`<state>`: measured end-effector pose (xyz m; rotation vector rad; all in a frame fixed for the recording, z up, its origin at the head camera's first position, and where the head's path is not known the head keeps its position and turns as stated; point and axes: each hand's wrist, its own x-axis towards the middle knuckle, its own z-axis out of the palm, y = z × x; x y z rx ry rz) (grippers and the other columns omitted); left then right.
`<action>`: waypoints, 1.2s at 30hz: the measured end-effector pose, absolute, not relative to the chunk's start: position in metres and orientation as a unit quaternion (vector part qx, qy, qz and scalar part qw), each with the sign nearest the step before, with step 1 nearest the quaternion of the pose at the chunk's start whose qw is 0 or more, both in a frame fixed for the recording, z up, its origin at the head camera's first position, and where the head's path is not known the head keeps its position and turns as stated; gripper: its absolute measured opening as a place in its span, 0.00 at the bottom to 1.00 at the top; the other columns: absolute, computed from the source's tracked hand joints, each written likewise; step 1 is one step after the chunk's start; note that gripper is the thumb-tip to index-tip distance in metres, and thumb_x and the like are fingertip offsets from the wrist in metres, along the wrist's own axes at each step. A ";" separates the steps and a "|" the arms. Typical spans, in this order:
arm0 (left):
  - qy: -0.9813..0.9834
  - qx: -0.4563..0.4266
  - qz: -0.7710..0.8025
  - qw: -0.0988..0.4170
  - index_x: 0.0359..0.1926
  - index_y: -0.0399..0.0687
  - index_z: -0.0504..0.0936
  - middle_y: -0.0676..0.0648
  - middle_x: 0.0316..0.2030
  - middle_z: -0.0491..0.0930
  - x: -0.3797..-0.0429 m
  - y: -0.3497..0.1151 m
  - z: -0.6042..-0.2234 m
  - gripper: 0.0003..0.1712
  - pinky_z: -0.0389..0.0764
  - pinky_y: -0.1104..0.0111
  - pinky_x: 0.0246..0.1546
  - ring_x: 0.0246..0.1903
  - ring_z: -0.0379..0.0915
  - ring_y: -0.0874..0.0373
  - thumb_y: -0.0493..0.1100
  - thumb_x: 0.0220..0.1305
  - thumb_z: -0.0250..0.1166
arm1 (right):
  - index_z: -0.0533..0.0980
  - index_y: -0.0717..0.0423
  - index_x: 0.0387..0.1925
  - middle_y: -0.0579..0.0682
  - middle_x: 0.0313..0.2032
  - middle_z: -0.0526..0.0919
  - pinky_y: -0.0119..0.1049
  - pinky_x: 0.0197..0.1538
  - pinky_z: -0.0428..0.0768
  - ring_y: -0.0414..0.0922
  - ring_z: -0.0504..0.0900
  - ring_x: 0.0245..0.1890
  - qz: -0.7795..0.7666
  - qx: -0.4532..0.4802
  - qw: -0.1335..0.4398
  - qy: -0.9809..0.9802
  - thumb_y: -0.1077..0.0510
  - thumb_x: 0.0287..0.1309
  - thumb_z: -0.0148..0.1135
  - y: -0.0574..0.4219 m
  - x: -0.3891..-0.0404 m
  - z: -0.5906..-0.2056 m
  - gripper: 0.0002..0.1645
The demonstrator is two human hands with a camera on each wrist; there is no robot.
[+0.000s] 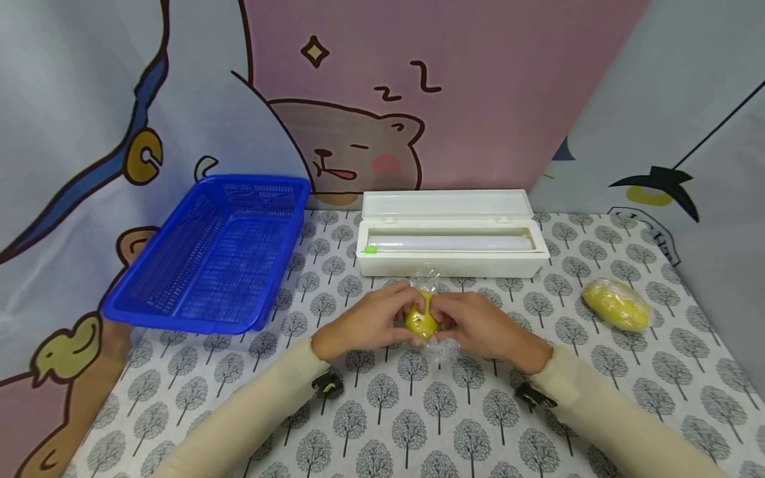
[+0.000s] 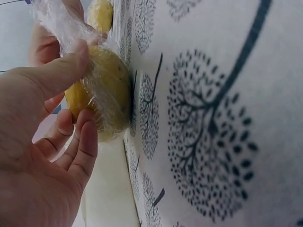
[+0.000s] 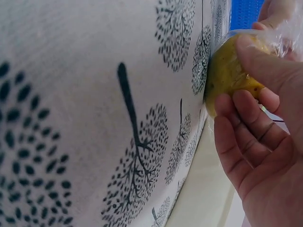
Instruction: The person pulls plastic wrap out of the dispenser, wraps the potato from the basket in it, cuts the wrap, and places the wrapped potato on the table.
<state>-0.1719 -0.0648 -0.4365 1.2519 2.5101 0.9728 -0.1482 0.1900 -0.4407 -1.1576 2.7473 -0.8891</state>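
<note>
A yellow, dark-specked oval fruit (image 1: 422, 323) sits on the tree-print cloth in front of the white box, wrapped in clear cling film (image 1: 445, 350). My left hand (image 1: 379, 315) holds its left side, the thumb (image 2: 66, 71) lying over the film in the left wrist view. My right hand (image 1: 478, 322) grips the opposite side, with the thumb on top and curled fingers (image 3: 244, 118) against the lower part. Loose film bunches out beyond and in front of the fruit. Part of the fruit is hidden behind my fingers.
Behind my hands stands a white cling film dispenser box (image 1: 454, 265), lid up, with a roll (image 1: 448, 242) and a green slider (image 1: 370, 249). A blue plastic basket (image 1: 179, 325) is at the left. Another film-wrapped yellow fruit (image 1: 615, 305) lies at the right.
</note>
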 end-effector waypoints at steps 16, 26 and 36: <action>0.852 0.400 0.328 0.081 0.50 0.51 0.82 0.54 0.41 0.76 -0.170 -0.061 -0.435 0.16 0.82 0.71 0.41 0.39 0.74 0.60 0.42 0.68 0.79 | 0.72 0.46 0.32 0.38 0.26 0.74 0.30 0.27 0.75 0.33 0.69 0.26 -0.297 -0.365 0.023 0.882 0.58 0.63 0.81 0.188 -0.150 -0.443 0.20; 0.848 0.394 0.338 0.109 0.54 0.50 0.82 0.55 0.43 0.76 -0.171 -0.064 -0.431 0.19 0.83 0.71 0.45 0.42 0.76 0.60 0.32 0.66 0.74 | 0.71 0.44 0.31 0.36 0.24 0.73 0.30 0.25 0.75 0.33 0.70 0.23 -0.292 -0.342 0.020 0.893 0.47 0.65 0.81 0.185 -0.149 -0.442 0.23; 0.840 0.388 0.359 0.119 0.55 0.47 0.81 0.53 0.42 0.80 -0.174 -0.063 -0.432 0.13 0.84 0.69 0.39 0.38 0.77 0.60 0.45 0.77 0.71 | 0.69 0.42 0.28 0.32 0.21 0.69 0.30 0.24 0.73 0.32 0.68 0.21 -0.321 -0.350 0.016 0.880 0.51 0.74 0.73 0.185 -0.149 -0.439 0.21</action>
